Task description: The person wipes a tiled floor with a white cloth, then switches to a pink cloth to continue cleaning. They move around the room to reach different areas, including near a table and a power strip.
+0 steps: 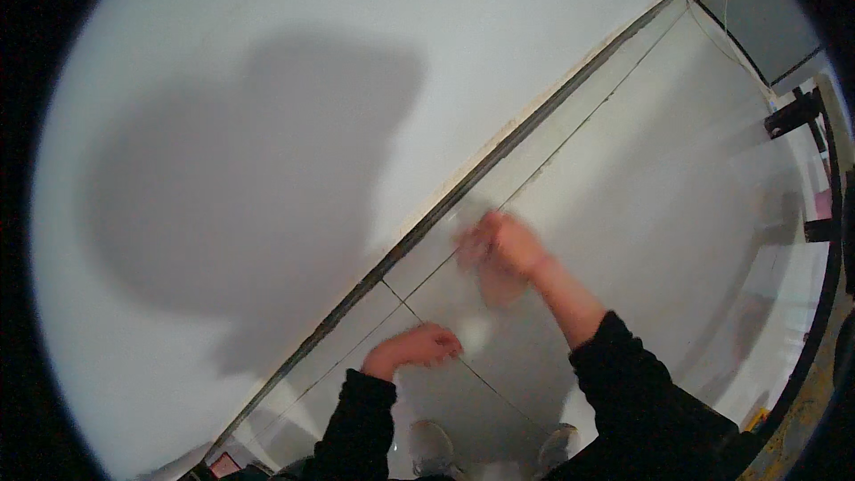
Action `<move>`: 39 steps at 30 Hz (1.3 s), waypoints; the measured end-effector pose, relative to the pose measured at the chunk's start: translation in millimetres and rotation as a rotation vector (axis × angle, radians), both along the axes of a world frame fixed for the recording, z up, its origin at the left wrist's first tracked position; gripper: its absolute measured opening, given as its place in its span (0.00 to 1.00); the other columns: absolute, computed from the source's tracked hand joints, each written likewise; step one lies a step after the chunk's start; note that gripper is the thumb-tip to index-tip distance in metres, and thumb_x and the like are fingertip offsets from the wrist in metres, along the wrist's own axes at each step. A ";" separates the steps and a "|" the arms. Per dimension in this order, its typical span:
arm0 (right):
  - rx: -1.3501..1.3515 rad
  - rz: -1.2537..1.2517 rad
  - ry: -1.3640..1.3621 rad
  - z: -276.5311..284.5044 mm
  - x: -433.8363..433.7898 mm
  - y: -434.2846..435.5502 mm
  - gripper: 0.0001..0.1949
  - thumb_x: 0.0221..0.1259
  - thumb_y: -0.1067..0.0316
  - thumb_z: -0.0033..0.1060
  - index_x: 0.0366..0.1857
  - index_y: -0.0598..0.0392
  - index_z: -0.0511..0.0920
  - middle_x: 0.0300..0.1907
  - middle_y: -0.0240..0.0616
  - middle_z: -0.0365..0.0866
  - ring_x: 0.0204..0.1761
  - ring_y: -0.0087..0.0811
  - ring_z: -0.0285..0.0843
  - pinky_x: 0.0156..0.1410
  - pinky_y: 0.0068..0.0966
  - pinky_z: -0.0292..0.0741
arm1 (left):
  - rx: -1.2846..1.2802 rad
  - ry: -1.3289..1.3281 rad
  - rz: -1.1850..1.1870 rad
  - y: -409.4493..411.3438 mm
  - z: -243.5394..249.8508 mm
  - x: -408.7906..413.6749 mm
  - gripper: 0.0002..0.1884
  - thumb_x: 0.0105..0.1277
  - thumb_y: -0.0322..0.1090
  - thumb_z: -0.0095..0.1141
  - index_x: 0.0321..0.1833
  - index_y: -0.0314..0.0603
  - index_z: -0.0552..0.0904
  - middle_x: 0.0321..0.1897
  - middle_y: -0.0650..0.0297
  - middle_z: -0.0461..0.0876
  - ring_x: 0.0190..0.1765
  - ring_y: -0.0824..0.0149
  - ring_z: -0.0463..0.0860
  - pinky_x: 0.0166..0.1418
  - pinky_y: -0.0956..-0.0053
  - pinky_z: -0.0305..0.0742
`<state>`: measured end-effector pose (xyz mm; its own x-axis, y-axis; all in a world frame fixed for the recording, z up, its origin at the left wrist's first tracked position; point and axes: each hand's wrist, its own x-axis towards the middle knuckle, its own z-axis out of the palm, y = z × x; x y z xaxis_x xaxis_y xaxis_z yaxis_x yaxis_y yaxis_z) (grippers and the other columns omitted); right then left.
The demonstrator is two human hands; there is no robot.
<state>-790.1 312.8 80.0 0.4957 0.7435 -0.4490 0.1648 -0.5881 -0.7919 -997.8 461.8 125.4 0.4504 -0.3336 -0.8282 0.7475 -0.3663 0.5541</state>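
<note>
Both of my hands hang in front of me, below a pale wall (280,7), over a light tiled floor (621,214). My left hand (427,344) has its fingers curled; whether anything small is in them cannot be told. Further forward and to the right, my right hand (501,247) is blurred by motion, and a reddish blur around it hides its fingers and anything they may hold. Black sleeves cover both forearms. The tips of my light shoes (431,444) show beneath my hands.
A dark strip (481,170) runs diagonally along the foot of the wall. At the right stands a black-edged frame (831,214) with black fittings (791,117). A thin pale cord (728,0) hangs at the upper right. A reddish object (224,464) lies at the lower left.
</note>
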 end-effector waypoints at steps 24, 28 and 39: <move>0.127 0.136 -0.850 -32.9 -132.9 -43.8 0.27 0.57 0.58 0.53 0.63 0.48 0.68 0.64 0.53 0.64 0.67 0.52 0.58 0.69 0.49 0.59 | 0.975 -0.825 -0.025 -49.4 -80.2 -2.5 0.27 0.70 0.38 0.45 0.70 0.37 0.59 0.71 0.49 0.55 0.74 0.49 0.51 0.75 0.53 0.43; -0.146 0.008 -0.985 -27.2 -91.6 -52.1 0.23 0.61 0.54 0.49 0.61 0.46 0.68 0.66 0.45 0.62 0.70 0.48 0.55 0.73 0.48 0.52 | 1.002 -0.836 -0.109 -46.8 -89.7 -18.8 0.30 0.71 0.46 0.43 0.73 0.45 0.58 0.74 0.52 0.49 0.76 0.49 0.45 0.76 0.49 0.37; -0.081 -0.062 -0.757 -30.4 -173.3 -59.8 0.23 0.58 0.62 0.52 0.57 0.60 0.69 0.63 0.53 0.64 0.66 0.49 0.60 0.70 0.51 0.57 | 1.021 -0.890 -0.142 -48.7 -74.8 -10.8 0.24 0.70 0.42 0.45 0.69 0.48 0.66 0.71 0.54 0.58 0.73 0.51 0.55 0.74 0.51 0.47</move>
<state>-963.4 253.0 49.7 0.7299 0.6832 -0.0214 0.6103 -0.6654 -0.4299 -1008.6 413.1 50.7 0.9702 0.1598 -0.1820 0.2046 -0.9428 0.2631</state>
